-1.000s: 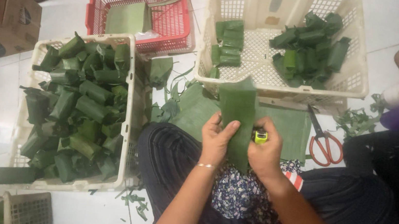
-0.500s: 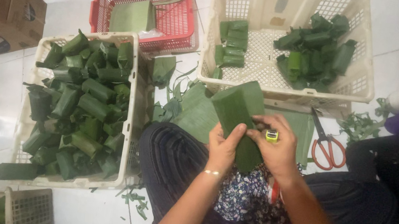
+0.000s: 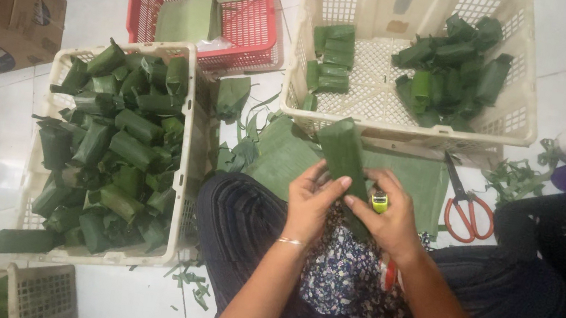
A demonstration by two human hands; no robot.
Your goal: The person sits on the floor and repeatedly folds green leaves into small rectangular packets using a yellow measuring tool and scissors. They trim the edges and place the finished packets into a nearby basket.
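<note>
Leaf parcel (image 3: 343, 161) held over the lap, both hands closed on its lower half.
Left hand (image 3: 311, 204) and right hand (image 3: 391, 222) pinch the sides (soft, light, likely tear-prone wrap); best gripped mid-body, not by the loose folded end.

A long green leaf-wrapped parcel (image 3: 343, 161), folded into a flattened rectangular bundle, is held tilted over the lap, its upper end pointing toward 11 o'clock and its lower end hidden between both hands. A small yellow-green stapler (image 3: 379, 202) touches its edge at 4 o'clock.
</note>
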